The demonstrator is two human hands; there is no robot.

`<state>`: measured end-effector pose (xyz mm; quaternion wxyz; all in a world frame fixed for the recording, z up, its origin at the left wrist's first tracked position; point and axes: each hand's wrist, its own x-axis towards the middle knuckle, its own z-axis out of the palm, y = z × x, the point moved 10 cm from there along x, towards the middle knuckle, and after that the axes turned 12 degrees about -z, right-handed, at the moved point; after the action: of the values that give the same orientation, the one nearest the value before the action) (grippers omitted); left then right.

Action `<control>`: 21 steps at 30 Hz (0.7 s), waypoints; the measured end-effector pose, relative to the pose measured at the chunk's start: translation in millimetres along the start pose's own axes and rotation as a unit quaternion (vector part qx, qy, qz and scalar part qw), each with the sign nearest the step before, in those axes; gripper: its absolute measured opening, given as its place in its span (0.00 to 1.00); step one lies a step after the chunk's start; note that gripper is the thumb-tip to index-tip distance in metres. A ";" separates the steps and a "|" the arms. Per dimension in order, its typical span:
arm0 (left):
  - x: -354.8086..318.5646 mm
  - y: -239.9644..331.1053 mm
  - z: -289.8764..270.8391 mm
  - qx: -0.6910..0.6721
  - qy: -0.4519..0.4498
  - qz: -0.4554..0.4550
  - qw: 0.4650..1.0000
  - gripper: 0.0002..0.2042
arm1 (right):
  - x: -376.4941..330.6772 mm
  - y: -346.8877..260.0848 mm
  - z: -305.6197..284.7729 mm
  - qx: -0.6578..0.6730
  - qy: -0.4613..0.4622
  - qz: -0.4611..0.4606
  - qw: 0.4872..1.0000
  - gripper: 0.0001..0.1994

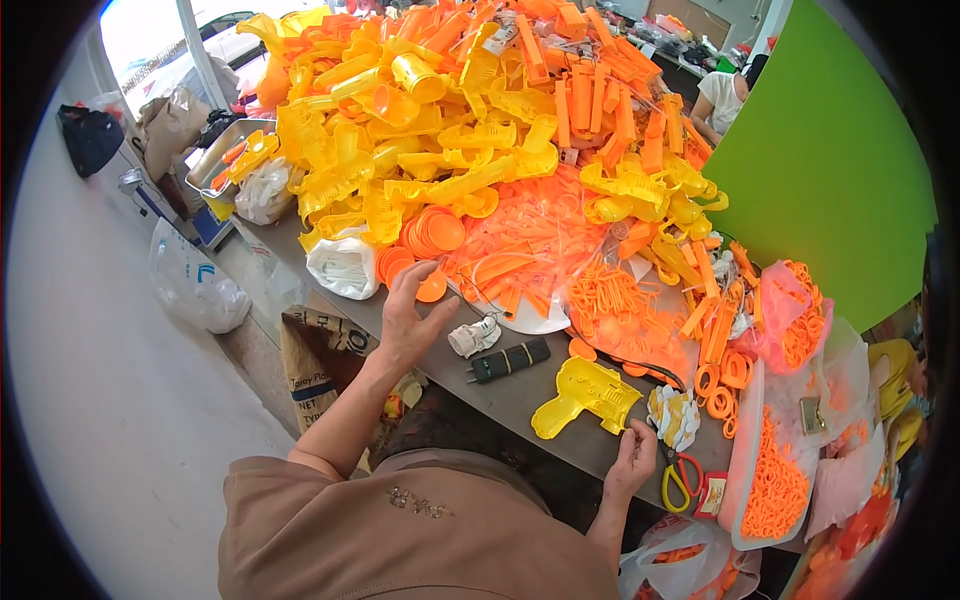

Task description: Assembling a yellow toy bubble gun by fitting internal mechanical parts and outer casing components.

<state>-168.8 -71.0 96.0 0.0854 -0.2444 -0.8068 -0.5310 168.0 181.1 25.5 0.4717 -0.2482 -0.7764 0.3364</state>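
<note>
1. Left hand: I see it stretched forward over the grey bench, fingers spread, fingertips touching a round orange disc at the near edge of a stack of orange discs. It grips nothing that I can confirm.

2. Right hand: It rests at the near bench edge, fingers curled loosely; the fingertips touch the rear corner of a yellow plastic gun-shaped shell. I cannot tell whether it pinches a small part.

3. Yellow shell position: it lies flat on the bench between both hands, nearer the right one, muzzle end pointing toward the person.

4. Adjacent items: a black rectangular block and a small white bundle lie just beyond the shell. Yellow-handled scissors lie just right of the right hand. A clear tray of orange small parts stands further right.

5. Background: a large heap of yellow and orange moulded parts covers the far bench.
</note>
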 end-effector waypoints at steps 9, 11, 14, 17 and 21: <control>26.8 24.7 -1.9 0.048 0.009 0.031 0.998 0.36 | -0.8 3.6 -3.3 0.008 0.010 0.010 1.000 0.08; 39.9 35.9 2.6 0.078 0.003 0.062 0.995 0.37 | 2.7 -2.9 0.9 0.002 -0.002 0.003 1.000 0.08; 68.6 62.2 20.0 0.105 -0.027 0.124 0.986 0.39 | 3.8 -5.8 3.8 -0.015 -0.018 -0.007 1.000 0.07; 95.5 114.2 60.7 0.170 -0.050 0.272 0.946 0.38 | 5.9 -7.4 2.2 -0.019 -0.010 -0.004 1.000 0.07; 141.2 183.3 137.6 0.229 -0.060 0.389 0.891 0.36 | 6.5 -5.6 -0.3 -0.012 -0.003 0.011 1.000 0.07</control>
<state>-185.3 153.6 243.5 0.2900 -0.5434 -0.7501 -0.2405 165.1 182.1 33.4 0.4629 -0.2614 -0.7790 0.3326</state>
